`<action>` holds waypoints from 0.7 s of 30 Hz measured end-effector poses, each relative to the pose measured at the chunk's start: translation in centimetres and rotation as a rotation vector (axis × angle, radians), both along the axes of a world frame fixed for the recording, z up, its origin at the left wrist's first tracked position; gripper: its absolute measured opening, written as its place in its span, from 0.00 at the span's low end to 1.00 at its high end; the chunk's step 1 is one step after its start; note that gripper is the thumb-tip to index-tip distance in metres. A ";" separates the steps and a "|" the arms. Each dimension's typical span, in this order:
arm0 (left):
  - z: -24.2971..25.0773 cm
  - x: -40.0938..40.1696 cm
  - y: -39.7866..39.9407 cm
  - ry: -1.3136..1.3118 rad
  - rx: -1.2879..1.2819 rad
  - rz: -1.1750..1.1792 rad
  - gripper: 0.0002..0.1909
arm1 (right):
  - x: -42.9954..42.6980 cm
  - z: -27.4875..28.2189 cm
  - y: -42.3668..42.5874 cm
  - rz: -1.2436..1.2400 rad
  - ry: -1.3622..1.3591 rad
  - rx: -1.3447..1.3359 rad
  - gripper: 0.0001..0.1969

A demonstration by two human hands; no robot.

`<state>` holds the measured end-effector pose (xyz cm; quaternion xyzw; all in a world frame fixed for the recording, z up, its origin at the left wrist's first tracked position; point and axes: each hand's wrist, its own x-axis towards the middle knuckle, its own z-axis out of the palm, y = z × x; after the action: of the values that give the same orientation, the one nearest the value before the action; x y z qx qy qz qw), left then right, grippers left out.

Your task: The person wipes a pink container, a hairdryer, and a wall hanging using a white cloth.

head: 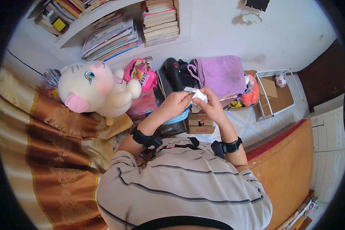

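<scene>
My left hand [176, 104] and my right hand [211, 105] meet in front of my chest. Between the right fingers is a crumpled white tissue or cloth [199, 97]. From the left fingertips pokes a small pale, ridged piece [189, 89]; it may be a comb or a clip, and the fingers hide most of it. The tissue touches the left fingertips too. Just beyond my hands lie a black hair dryer [173, 73] and a folded purple towel [221, 74]. A blue-rimmed container [176, 118] is partly covered by my left forearm.
A large plush toy [96, 89] leans at left beside a pink plastic package [141, 76]. Below my right wrist stands a cardboard box [201, 125]. A white-framed rack [279, 92] with a small ball sits right, near a mat-covered bed [284, 172]. Wall shelves hold stacked books [161, 23].
</scene>
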<state>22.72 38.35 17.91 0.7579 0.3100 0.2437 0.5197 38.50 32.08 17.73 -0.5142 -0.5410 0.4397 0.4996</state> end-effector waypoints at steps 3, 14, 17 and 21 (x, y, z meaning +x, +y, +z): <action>-0.6 0.2 0.6 0.091 0.207 -0.042 0.13 | 0.8 -1.7 0.1 0.023 0.097 -0.038 0.11; -0.4 -0.1 -0.1 -0.041 0.457 -0.260 0.11 | 1.4 -3.6 -1.2 0.173 0.711 -0.457 0.16; -0.1 -0.1 -0.3 0.009 0.452 -0.354 0.12 | 1.4 -4.1 -1.7 0.193 0.931 -0.477 0.16; -1.5 0.2 -0.3 -0.069 0.381 -0.318 0.16 | 0.7 -2.6 -2.2 0.108 0.858 -0.395 0.13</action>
<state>22.90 38.07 16.44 0.8727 0.1172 0.2385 0.4097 39.23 29.90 15.15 -0.3422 -0.2180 0.7322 0.5470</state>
